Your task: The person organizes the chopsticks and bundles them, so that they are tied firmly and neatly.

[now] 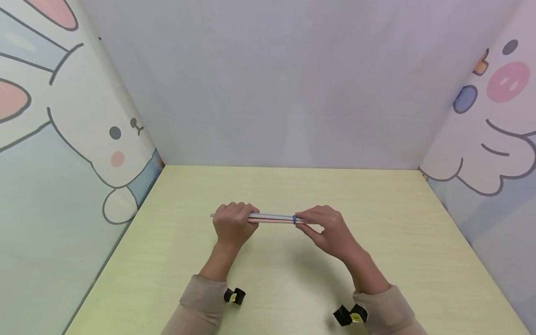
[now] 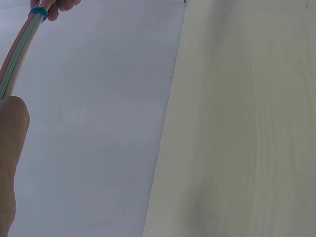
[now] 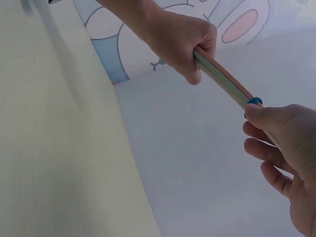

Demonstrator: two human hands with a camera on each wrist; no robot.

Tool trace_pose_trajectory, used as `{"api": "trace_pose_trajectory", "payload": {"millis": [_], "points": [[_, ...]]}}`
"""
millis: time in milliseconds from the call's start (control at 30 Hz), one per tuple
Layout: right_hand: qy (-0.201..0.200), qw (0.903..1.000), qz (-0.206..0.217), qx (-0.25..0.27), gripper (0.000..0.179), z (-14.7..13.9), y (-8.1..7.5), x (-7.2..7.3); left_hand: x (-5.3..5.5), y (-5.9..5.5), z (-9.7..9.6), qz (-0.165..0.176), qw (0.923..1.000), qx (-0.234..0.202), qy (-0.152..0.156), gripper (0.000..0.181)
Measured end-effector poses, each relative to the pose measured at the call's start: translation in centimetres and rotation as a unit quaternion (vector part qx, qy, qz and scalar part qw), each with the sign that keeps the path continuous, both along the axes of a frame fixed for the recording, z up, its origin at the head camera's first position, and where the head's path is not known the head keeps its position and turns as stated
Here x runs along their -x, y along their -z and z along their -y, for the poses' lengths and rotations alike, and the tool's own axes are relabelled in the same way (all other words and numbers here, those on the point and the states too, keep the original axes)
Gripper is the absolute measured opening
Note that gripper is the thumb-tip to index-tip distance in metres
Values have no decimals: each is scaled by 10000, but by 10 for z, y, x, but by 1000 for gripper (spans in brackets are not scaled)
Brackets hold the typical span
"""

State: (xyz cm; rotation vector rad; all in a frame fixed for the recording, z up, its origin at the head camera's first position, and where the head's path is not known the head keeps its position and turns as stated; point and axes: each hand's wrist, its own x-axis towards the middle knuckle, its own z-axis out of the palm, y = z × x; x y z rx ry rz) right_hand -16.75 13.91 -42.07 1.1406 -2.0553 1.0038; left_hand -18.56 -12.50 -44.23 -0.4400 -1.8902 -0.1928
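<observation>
A slim bundle of long, thin coloured sticks point(image 1: 272, 217) is held level above the table in the head view. Pink, pale green and cream lengths lie side by side in the right wrist view point(image 3: 224, 78). My left hand point(image 1: 233, 223) grips the bundle in a fist, and a short end pokes out on its left. Round the bundle, near its right part, sits a blue band point(image 3: 255, 100). With thumb and fingers my right hand point(image 1: 331, 230) pinches the bundle right at the band, hiding the right end. In the left wrist view the band point(image 2: 38, 11) shows beside the right fingertips.
Below the hands spreads a pale yellow table point(image 1: 201, 186). A plain grey-lilac wall point(image 1: 284, 93) rises behind it. Side panels with a cartoon rabbit point(image 1: 92, 111) and a pink-nosed animal point(image 1: 494, 130) border it left and right.
</observation>
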Motion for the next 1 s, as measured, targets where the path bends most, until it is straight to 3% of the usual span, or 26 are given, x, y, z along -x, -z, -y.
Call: {"api": "trace_pose_trajectory", "payload": {"millis": [200, 433, 633, 800, 1000], "points": [[556, 9945, -459, -763, 38, 5, -2, -3, 1, 5, -3, -93, 9999, -34, -10, 26], [572, 9903, -533, -1149, 37, 13, 0, -5, -1, 11, -12, -62, 9998, 144, 111, 27], [508, 9941, -398, -872, 49, 9, 0, -6, -1, 11, -11, 120, 9997, 202, 98, 24], [377, 9961, -647, -464, 35, 3, -5, -3, 0, 7, -4, 213, 9998, 11, 23, 20], [604, 9900, -863, -934, 23, 6, -8, -2, 1, 2, -6, 311, 9995, 70, -72, 17]]}}
